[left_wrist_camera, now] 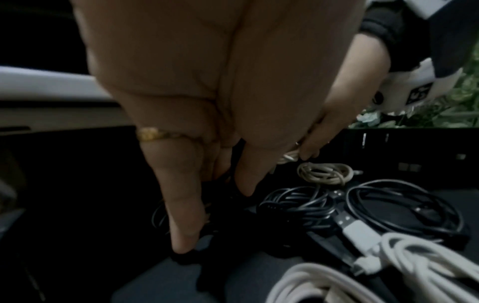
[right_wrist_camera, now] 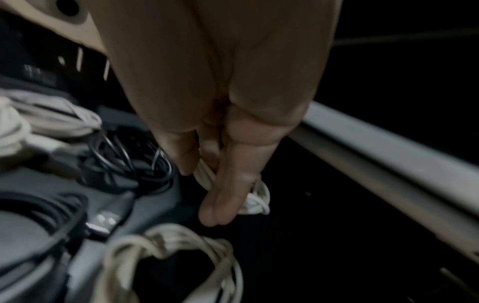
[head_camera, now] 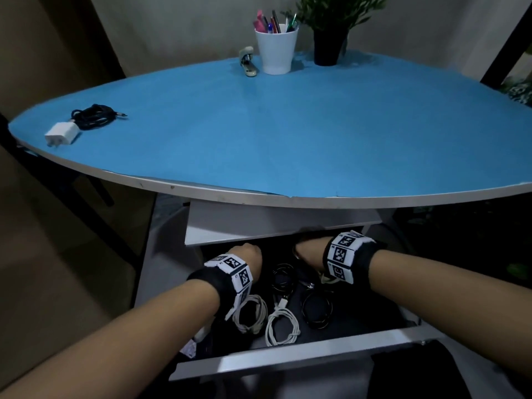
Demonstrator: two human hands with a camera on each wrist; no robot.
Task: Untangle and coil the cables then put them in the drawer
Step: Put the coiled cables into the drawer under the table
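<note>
Both hands reach into the open drawer (head_camera: 288,359) under the blue table. My left hand (head_camera: 247,253) (left_wrist_camera: 215,221) points down at the drawer's back left, finger and thumb pinching a black coiled cable (left_wrist_camera: 159,215). My right hand (head_camera: 309,250) (right_wrist_camera: 204,190) pinches a small white coiled cable (right_wrist_camera: 259,203) (left_wrist_camera: 287,158) just above the dark drawer floor at the back right. Several coiled cables lie in the drawer: white ones (head_camera: 282,326), black ones (head_camera: 316,309), a beige one (right_wrist_camera: 181,242). A black coiled cable (head_camera: 92,120) with a white charger (head_camera: 62,133) lies on the tabletop's far left.
A shallower white drawer (head_camera: 273,223) juts out just above my hands, under the table edge (head_camera: 288,198). A white pen cup (head_camera: 276,50), a stapler (head_camera: 248,63) and a potted plant (head_camera: 328,44) stand at the table's back. The drawer's grey side wall (right_wrist_camera: 388,164) runs beside my right hand.
</note>
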